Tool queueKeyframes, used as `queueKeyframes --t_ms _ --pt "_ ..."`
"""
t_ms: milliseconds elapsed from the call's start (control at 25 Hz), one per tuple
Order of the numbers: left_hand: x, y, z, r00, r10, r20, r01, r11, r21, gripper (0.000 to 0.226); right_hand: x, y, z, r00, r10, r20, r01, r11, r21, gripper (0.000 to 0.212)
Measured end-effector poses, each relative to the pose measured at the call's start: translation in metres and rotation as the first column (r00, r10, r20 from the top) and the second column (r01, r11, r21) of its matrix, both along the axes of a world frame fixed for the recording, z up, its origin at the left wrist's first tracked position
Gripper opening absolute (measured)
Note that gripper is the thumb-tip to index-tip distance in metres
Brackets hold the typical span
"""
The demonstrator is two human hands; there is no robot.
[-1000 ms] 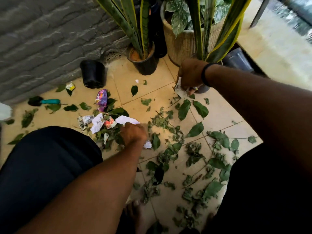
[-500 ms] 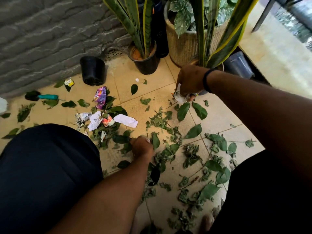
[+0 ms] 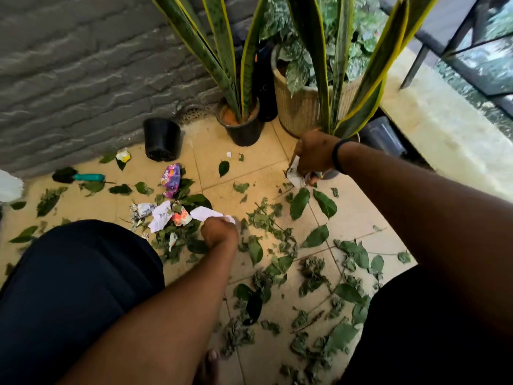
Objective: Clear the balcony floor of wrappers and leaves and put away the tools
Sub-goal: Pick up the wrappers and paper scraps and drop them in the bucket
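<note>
Fingers of left hand (image 3: 219, 232) over white paper (image 3: 206, 213).

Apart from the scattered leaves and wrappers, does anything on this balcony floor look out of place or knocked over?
Yes: a small black pot lies tipped on its side by the wall, and a teal-handled trowel lies loose on the tiles.

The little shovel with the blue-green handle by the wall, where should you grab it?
Probably by the teal handle of the trowel, coming from above. It lies flat on the floor, handle pointing right and bare, while the dark blade is wide and looks dirty.
</note>
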State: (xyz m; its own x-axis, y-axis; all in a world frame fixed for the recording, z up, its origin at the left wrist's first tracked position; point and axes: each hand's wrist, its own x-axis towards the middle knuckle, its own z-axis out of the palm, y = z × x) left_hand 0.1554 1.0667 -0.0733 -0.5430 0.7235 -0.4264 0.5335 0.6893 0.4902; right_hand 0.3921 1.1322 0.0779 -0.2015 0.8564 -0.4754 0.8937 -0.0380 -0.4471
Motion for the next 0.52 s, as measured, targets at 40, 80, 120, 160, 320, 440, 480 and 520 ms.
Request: queueKeyframes --t_ms 40,80,120,160,320,440,480,520 --pt "0.0 0.017 0.015 0.993 0.009 0.117 -0.012 0.999 0.033 0.02 0.002 0.001 0.0 0.995 -0.071 -0.065 0.071 0.997 0.002 0.006" --pt "0.0 0.035 0.031 0.975 -0.023 0.219 0.008 0.998 0.069 0.014 0.002 0.002 0.0 0.969 -0.18 -0.168 0.179 0.984 -0.019 0.002" --pt "0.002 0.052 0.051 0.946 -0.12 0.3 0.091 0.99 0.108 0.008 0.001 0.004 0.002 0.906 -0.306 -0.292 0.299 0.952 -0.071 0.005" --pt "0.006 0.069 0.076 0.901 -0.269 0.341 0.231 0.961 0.149 0.011 -0.001 0.006 0.006 0.822 -0.406 -0.4 0.384 0.913 -0.137 0.012" --pt "0.02 0.105 0.167 0.663 -0.574 0.48 0.469 0.819 0.331 0.018 -0.007 0.01 0.016 0.537 -0.586 -0.607 0.531 0.794 -0.296 0.035" --pt "0.019 0.098 0.183 0.451 -0.497 0.741 0.396 0.856 0.333 0.015 -0.007 0.003 0.024 0.335 -0.658 -0.674 0.569 0.712 -0.412 0.019" --pt "0.021 0.096 0.182 0.393 -0.489 0.779 0.417 0.85 0.323 0.015 -0.008 0.0 0.027 0.295 -0.668 -0.683 0.557 0.701 -0.445 0.018" --pt "0.026 0.095 0.182 0.346 -0.503 0.792 0.458 0.827 0.326 0.015 -0.008 -0.003 0.03 0.267 -0.676 -0.687 0.538 0.696 -0.476 0.017"
